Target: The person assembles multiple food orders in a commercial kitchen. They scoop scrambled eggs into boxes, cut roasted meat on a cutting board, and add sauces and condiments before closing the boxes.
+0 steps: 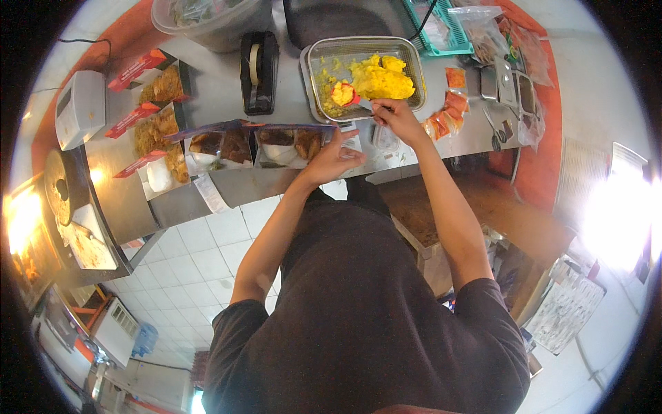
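My right hand (pixel 396 119) is closed round the pale handle of a small red scoop (pixel 349 96), which carries yellow food. The scoop is over the left part of a rectangular metal mesh-sided tray (pixel 321 45). Inside it lies a large lump of soft yellow food (pixel 379 79), with crumbs scattered to the left. My left hand (pixel 333 159) holds nothing that I can see; its fingers are apart beside the right end of an open food box (pixel 286 146) with dark fried pieces and something white. Another such box (pixel 221 147) stands to its left.
More open boxes of fried chicken (pixel 160 131) line the counter's left. Behind are a black tape dispenser (pixel 258 72), a plastic tub (pixel 210 27) and a teal basket (pixel 441 27). Orange sauce sachets (pixel 448 114) and scissors (pixel 495 131) lie right. A paper slip (pixel 210 193) hangs over the front edge.
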`<state>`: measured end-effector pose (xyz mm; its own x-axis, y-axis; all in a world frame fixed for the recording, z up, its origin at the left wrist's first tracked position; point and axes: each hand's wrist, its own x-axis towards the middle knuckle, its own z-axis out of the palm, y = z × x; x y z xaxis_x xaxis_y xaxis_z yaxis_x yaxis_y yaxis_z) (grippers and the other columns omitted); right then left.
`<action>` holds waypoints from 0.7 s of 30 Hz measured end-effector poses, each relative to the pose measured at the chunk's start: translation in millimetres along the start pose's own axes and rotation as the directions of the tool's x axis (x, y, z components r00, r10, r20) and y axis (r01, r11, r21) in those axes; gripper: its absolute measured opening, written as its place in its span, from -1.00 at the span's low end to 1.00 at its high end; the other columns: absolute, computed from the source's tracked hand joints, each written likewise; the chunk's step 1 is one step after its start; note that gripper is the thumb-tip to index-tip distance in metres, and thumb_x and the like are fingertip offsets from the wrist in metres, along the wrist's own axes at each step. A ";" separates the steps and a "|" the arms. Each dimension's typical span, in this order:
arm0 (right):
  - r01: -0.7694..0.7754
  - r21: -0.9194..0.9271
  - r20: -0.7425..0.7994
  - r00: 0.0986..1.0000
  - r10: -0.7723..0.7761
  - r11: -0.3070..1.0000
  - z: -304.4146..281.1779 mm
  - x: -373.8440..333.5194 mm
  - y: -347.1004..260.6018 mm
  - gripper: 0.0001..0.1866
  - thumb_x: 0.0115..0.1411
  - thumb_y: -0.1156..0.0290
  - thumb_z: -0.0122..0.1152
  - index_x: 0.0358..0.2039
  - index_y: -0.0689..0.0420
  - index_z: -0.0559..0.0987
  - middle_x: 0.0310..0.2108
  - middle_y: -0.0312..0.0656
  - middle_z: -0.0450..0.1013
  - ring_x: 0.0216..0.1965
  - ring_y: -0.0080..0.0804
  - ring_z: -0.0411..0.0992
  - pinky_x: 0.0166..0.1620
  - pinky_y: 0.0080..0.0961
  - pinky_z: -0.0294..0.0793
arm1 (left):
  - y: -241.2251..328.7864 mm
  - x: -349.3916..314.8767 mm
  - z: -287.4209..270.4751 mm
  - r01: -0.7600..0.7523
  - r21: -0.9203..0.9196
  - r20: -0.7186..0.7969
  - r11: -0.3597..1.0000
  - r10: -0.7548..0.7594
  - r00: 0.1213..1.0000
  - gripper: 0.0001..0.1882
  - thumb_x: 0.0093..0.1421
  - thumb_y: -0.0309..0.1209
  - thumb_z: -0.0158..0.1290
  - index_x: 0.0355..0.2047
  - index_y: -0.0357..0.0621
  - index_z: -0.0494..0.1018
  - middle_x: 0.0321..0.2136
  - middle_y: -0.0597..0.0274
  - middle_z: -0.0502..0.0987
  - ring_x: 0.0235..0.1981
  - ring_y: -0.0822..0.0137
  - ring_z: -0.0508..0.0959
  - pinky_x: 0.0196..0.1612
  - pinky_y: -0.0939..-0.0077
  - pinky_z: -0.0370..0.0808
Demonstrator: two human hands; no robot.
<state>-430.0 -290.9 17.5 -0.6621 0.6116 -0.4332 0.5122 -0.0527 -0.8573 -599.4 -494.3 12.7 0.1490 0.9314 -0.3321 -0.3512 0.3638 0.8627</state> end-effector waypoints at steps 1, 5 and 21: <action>-0.017 0.064 -0.055 0.998 0.021 0.998 -1.3 -6.0 -1.9 -0.82 0.43 0.41 0.19 -0.12 0.26 0.62 -0.47 -0.38 0.43 -0.44 -0.64 0.34 -0.34 -0.63 0.34 | 0.9 -7.3 -1.3 0.015 0.026 0.011 1.000 -0.015 1.000 0.10 0.33 -0.38 0.26 0.51 -0.39 -0.36 0.41 -0.04 0.25 0.11 0.23 0.58 0.12 0.34 0.60; 0.033 0.140 -0.098 0.995 -0.019 0.990 -13.4 -48.3 -26.5 -0.82 0.45 0.38 0.15 -0.15 0.24 0.59 -0.46 -0.38 0.43 -0.44 -0.66 0.35 -0.38 -0.66 0.29 | 11.3 -52.4 -7.3 0.029 0.147 0.323 0.989 -0.076 0.943 -0.03 0.36 -0.29 0.24 0.54 -0.21 -0.16 0.36 -0.03 0.34 0.12 0.25 0.58 0.17 0.34 0.59; 0.298 -0.523 -0.047 0.925 -0.377 0.798 145.2 -93.2 -44.0 -0.84 0.45 0.45 0.03 -0.08 0.26 0.45 -0.32 0.07 0.43 -0.34 0.16 0.40 -0.23 -0.03 0.39 | 8.6 -171.0 -43.6 0.242 0.139 0.088 0.960 -0.255 0.963 -0.40 0.40 -0.27 0.19 0.39 -0.13 0.33 0.20 0.10 0.54 0.14 0.31 0.55 0.27 0.33 0.47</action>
<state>-470.3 -460.3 55.2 -0.7796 0.6230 -0.0644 0.4975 0.5535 -0.6679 -668.1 -649.9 60.3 0.3144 0.8028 -0.5065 -0.1724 0.5730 0.8012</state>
